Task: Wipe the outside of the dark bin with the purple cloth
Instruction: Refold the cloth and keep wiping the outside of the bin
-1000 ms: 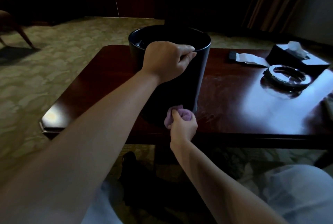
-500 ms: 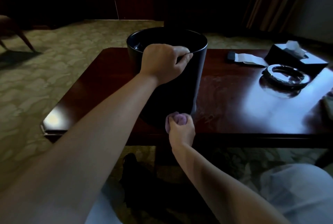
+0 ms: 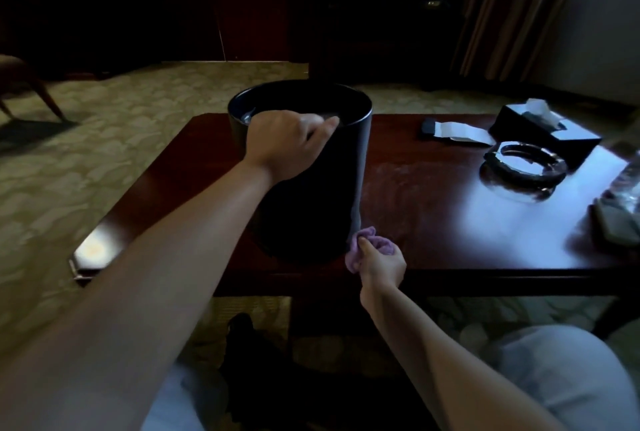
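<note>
The dark bin (image 3: 322,188) stands upright on the wooden table (image 3: 433,195). The left hand (image 3: 287,143) curls over its near rim, arm outstretched. The right hand (image 3: 382,266) clutches the bunched purple cloth (image 3: 363,243) against the bin's lower right side.

- My left hand (image 3: 287,143) reaches forward on a long, straight arm, fingers curled over the rim of the dark bin (image 3: 325,195).
- My right hand (image 3: 381,262) is lower and nearer, fingers bunched round the purple cloth (image 3: 367,240), pressing it against the bin's lower right side.
</note>
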